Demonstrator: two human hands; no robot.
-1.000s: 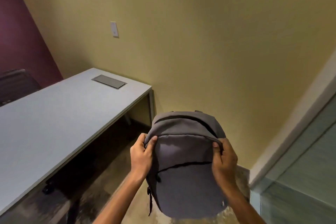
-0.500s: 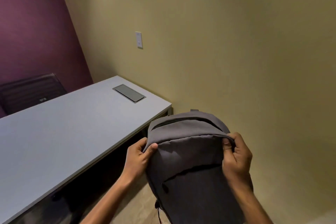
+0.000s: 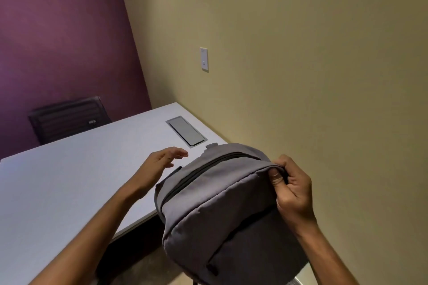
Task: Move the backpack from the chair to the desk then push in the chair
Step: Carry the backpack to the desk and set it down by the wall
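I hold a grey fabric backpack (image 3: 222, 210) in the air at the near right corner of the white desk (image 3: 69, 187); its top overlaps the desk's corner in the view. My right hand (image 3: 291, 187) is shut on the backpack's upper right seam. My left hand (image 3: 159, 164) hovers just left of the backpack's top, over the desk, fingers spread and holding nothing. The chair the backpack came from is out of view.
A grey cable hatch (image 3: 186, 131) is set into the desk near the yellow wall. A dark chair (image 3: 67, 118) stands behind the desk's far side against the purple wall. A white wall plate (image 3: 203, 59) is on the yellow wall.
The backpack has risen and moved left toward the desk corner. My left hand has let go of it and now hovers open above the desk. The view has swung left.
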